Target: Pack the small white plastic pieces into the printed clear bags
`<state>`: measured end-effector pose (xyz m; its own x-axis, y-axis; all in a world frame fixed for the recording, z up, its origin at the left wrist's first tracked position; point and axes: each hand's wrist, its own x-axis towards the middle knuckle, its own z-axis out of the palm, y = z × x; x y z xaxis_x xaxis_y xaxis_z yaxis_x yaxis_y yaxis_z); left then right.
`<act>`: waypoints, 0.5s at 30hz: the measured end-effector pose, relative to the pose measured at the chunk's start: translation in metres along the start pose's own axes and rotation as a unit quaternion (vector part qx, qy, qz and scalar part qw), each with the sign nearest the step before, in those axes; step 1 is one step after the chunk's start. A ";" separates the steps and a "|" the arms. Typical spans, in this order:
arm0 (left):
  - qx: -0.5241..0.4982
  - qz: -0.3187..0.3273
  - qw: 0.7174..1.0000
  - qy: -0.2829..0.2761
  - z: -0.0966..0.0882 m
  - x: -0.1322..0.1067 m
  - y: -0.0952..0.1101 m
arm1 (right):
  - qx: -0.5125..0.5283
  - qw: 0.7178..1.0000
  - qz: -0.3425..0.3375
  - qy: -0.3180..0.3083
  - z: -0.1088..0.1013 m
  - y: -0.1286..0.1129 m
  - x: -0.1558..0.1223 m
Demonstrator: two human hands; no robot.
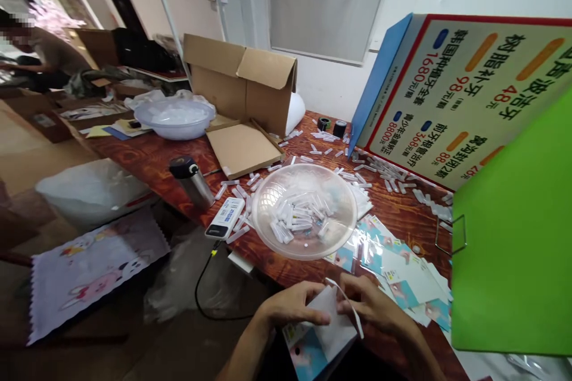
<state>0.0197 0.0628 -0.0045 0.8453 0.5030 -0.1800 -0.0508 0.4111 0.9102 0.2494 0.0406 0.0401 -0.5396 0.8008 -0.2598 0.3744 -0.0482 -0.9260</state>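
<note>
My left hand (292, 305) and my right hand (373, 305) meet near the table's front edge, both closed on a small printed packet (319, 333) with a white flap and a pale strip (351, 303) curling off it. My right fingers pinch the flap by the strip. Just beyond my hands sits a clear plastic bowl (268, 232) holding several small white tubes (299, 214). A spread of similar printed packets (402, 274) lies to the right of the bowl.
A wooden table (147, 161) carries loose white tubes (379, 175), a white power bank (226, 218) with a cable, a steel bottle (192, 181), an open cardboard box (243, 80), a white basin (174, 119), a printed sign (465, 95) and a green board (513, 238). A person (42, 50) sits far left.
</note>
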 end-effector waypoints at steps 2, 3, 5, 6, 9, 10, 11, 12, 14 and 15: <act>-0.035 0.020 0.999 0.013 0.002 -0.012 0.000 | -0.008 0.998 -0.032 -0.057 -0.002 -0.018 0.015; -0.063 0.031 0.997 0.031 0.003 -0.017 -0.001 | -0.020 0.996 -0.054 -0.067 -0.005 -0.029 0.025; -0.123 0.056 0.986 0.096 0.004 -0.027 -0.004 | -0.083 0.990 -0.110 -0.034 -0.015 -0.050 0.053; -0.149 0.070 0.976 0.143 0.005 -0.031 -0.005 | -0.141 0.981 -0.135 0.000 -0.020 -0.059 0.071; -0.203 0.098 0.931 0.286 0.007 -0.039 -0.005 | -0.416 0.903 -0.106 0.032 -0.024 -0.076 0.132; -0.214 0.102 0.917 0.320 0.007 -0.040 -0.005 | -0.501 0.863 -0.060 0.010 -0.021 -0.077 0.150; -0.219 0.102 0.907 0.345 0.008 -0.041 -0.004 | -0.538 0.842 -0.031 0.000 -0.017 -0.077 0.167; -0.220 0.100 0.900 0.363 0.009 -0.042 -0.003 | -0.564 0.826 -0.006 -0.010 -0.011 -0.076 0.179; -0.210 0.089 0.895 0.383 0.010 -0.043 0.000 | -0.569 0.822 0.007 -0.015 -0.002 -0.073 0.194; -0.201 0.084 0.894 0.392 0.011 -0.044 0.001 | -0.570 0.822 0.005 -0.016 0.000 -0.072 0.195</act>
<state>-0.0119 0.0329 0.0079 0.1829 0.8970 -0.4024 -0.4628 0.4397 0.7697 0.1171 0.2000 0.0558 -0.5451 0.7869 -0.2894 0.8320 0.5502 -0.0712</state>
